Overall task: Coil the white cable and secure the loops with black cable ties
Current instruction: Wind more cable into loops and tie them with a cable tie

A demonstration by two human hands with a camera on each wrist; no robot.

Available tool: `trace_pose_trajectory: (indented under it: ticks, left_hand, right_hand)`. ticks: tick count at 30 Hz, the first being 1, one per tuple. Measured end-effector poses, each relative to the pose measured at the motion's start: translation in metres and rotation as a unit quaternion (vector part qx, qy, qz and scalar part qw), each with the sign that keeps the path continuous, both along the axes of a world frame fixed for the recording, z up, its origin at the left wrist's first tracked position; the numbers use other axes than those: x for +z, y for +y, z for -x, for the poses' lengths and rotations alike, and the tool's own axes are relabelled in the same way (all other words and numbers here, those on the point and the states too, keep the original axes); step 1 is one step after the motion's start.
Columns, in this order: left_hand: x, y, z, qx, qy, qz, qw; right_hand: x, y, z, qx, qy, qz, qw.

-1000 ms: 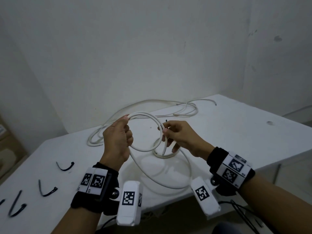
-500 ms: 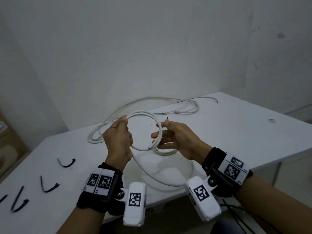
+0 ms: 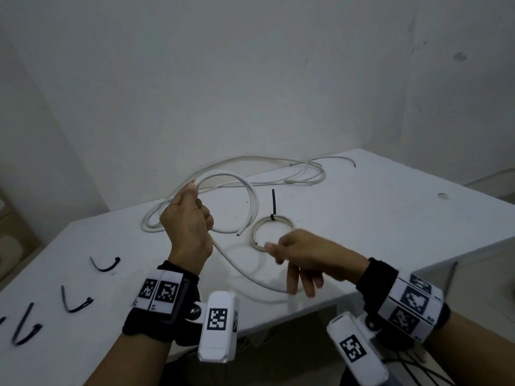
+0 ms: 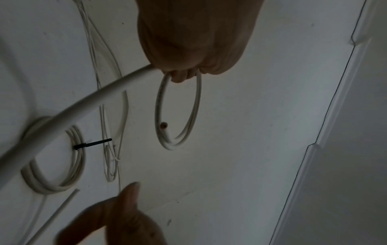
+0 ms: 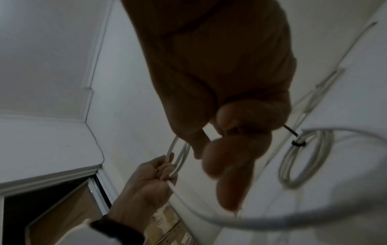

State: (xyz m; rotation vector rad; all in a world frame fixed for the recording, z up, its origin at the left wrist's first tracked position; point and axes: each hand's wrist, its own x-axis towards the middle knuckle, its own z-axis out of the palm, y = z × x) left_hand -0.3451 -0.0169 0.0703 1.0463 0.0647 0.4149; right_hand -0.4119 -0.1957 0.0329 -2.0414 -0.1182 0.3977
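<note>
Head view, far left on the white table (image 3: 390,218): several loose black cable ties (image 3: 75,302) lie scattered near the front edge, each bent into a hook shape and well apart from the cable work. Moving right, the left hand (image 3: 188,227) is raised above the tabletop with its fingers clenched around a white cable (image 3: 242,196), holding a couple of loops together; the cut end of the cable hangs free at the bottom of the loop, and the left wrist view shows that end with a copper-coloured core. From below the left hand a slack run of the same cable sags down across the table toward the front edge and passes under the right hand. Behind the held loops, more white cable trails in long loose curves along the back of the table by the wall (image 3: 250,79). Just right of the held loops, a small finished coil (image 3: 273,232) lies flat on the table, bound at its far side by a black tie (image 3: 273,207) whose tail sticks upward. Further right, the right hand (image 3: 301,257) hovers near the front edge, fingers released and spread downward; it looks to be holding nothing, though motion blur in the right wrist view makes the fingertips hard to read.
</note>
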Motion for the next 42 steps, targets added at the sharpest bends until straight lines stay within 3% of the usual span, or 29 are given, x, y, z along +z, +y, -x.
trace_pose_trajectory:
  ticks: [4, 7, 9, 12, 15, 18, 31, 39, 42]
  left_hand:
    - [-0.002, -0.003, 0.001, -0.01, 0.0, 0.025, 1.0]
    - [-0.003, -0.002, 0.005, -0.024, 0.003, 0.028, 0.999]
    - [-0.005, -0.001, 0.007, -0.042, 0.005, 0.025, 0.999]
    - [-0.01, -0.001, 0.011, -0.077, 0.013, 0.017, 0.997]
    - [-0.015, -0.003, 0.014, -0.11, 0.022, 0.008, 0.994]
    - [-0.014, -0.004, 0.017, -0.136, 0.029, -0.001, 0.99]
    - [-0.02, -0.01, 0.029, -0.161, 0.015, -0.114, 0.98]
    - [-0.02, -0.012, 0.029, -0.146, -0.01, -0.151, 0.978]
    - [-0.022, -0.016, 0.031, -0.155, -0.017, -0.176, 0.972]
  right_hand:
    - [-0.019, 0.008, 0.018, 0.013, 0.024, -0.027, 0.999]
    - [-0.031, 0.012, 0.017, -0.106, -0.02, -0.094, 0.99]
    - [-0.036, 0.014, 0.016, -0.213, -0.1, -0.164, 0.958]
    - [-0.036, 0.018, 0.019, -0.314, -0.225, -0.275, 0.881]
    - [-0.028, 0.019, 0.021, -0.318, -0.28, -0.365, 0.829]
    - [-0.017, 0.013, 0.015, -0.31, -0.243, -0.44, 0.807]
    - [-0.004, 0.005, 0.008, -0.17, -0.255, -0.367, 0.878]
    - [-0.016, 0.005, -0.002, -0.226, -0.342, -0.233, 0.882]
    - [-0.013, 0.011, -0.002, -0.204, -0.322, -0.274, 0.883]
